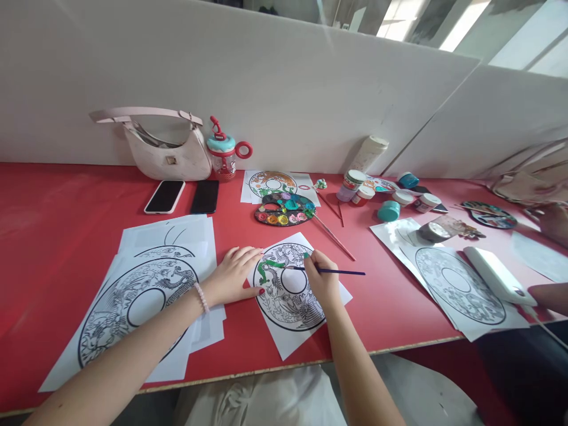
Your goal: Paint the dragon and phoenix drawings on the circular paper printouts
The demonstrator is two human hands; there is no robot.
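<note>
A thin dark-blue paintbrush (339, 271) is gripped in my right hand (320, 275), its tip touching the printed drawing near the central ring. The sheet (288, 313) carries a round dragon pattern in black line, with a green painted stretch (269, 268) at its upper left. My left hand (242, 272) lies flat with fingers spread at the sheet's left edge. Beyond the sheet sits a black paint palette (284, 209) with blobs of several colours, a second brush (333, 236) leaning off its right side.
Printed sheets (142, 284) are piled at left, below two phones (165, 197), a handbag (168, 151) and a cup (222, 155). Paint jars (389, 210) and a bottle (369, 154) stand back right. Another person's hand (550, 299) is near a white power bank (499, 275).
</note>
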